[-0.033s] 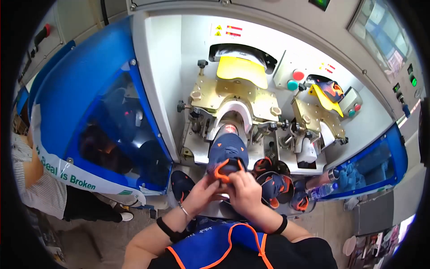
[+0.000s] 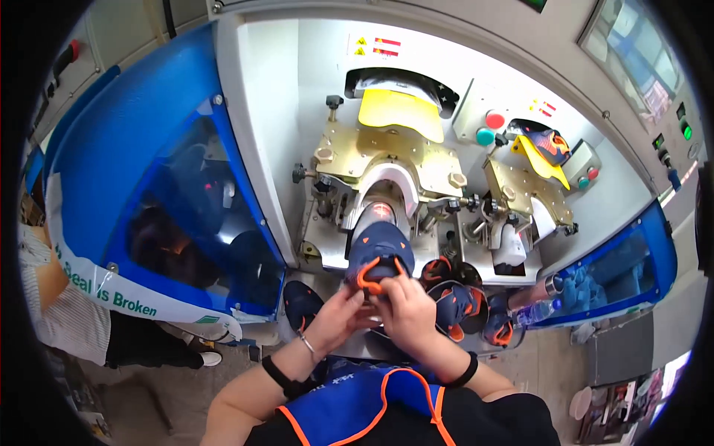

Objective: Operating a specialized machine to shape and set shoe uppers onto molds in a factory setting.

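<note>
A dark blue shoe upper [image 2: 381, 245] with orange trim sits partly over the metal form [image 2: 375, 215] of the machine in front of me. A red light cross shows on the form's bare top. My left hand [image 2: 338, 318] grips the upper's near end at its left, fingers closed by the orange collar edging. On the other side, my right hand [image 2: 407, 305] pinches the same edging with thumb and fingers. Exactly what lies between the fingertips is partly hidden. Beyond the form, a white U-shaped pad [image 2: 390, 178] curves under a brass-coloured plate [image 2: 387, 149].
More dark blue uppers [image 2: 455, 308] stand to the right, and another upper [image 2: 301, 303] lies left. A bottle [image 2: 537, 314] is at the right. A second forming station [image 2: 520, 193] stands beyond them. The blue door [image 2: 141, 178] hangs at the left, with a person's sleeve [image 2: 74, 320] behind it.
The upper has shifted slightly toward me, so more of the metal form and the red light cross shows. Both hands keep their hold near the collar.
</note>
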Tool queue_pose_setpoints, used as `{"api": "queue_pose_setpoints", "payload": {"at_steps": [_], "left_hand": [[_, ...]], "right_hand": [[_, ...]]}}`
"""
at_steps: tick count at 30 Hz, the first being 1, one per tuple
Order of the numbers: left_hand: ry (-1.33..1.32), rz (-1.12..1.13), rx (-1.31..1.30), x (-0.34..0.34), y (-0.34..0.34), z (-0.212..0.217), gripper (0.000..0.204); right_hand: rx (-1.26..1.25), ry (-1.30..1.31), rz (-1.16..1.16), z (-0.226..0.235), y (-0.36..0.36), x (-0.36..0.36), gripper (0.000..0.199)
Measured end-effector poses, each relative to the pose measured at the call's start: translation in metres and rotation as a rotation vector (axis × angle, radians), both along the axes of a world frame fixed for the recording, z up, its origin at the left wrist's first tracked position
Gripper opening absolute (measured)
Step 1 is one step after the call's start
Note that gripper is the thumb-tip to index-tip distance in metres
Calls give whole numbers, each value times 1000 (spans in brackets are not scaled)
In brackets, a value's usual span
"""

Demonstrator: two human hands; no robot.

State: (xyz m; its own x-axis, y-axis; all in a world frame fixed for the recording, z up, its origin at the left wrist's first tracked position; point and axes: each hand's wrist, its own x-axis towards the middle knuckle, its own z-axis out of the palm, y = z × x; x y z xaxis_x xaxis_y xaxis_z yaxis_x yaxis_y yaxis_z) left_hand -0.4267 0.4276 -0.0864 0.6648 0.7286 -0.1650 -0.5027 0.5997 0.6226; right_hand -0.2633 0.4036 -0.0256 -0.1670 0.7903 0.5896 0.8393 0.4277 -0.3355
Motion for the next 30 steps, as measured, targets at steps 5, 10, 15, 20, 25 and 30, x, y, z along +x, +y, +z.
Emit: {"api": "queue_pose_setpoints", "payload": {"at_steps": [5, 10, 15, 20, 25, 30], "left_hand": [[-168, 101, -75, 20, 39, -4, 43], [-136, 241, -140, 36, 51, -22, 41], [-77, 213, -77, 32, 54, -31, 39], [-53, 213, -109, 31, 57, -24, 40], [-44, 246, -118, 35, 58, -16, 41], [-49, 229, -141, 34, 59, -15, 41]], "right_hand": [[-30, -46, -67, -10, 28, -2, 33], [38, -68, -147, -7, 49, -12, 51], [-134, -52, -161, -21, 63, -15, 45], [-65, -4, -149, -28, 65, -16, 40], [-82, -8, -158, -25, 68, -17, 37], [-89, 10, -143, -24, 69, -17, 37]]}}
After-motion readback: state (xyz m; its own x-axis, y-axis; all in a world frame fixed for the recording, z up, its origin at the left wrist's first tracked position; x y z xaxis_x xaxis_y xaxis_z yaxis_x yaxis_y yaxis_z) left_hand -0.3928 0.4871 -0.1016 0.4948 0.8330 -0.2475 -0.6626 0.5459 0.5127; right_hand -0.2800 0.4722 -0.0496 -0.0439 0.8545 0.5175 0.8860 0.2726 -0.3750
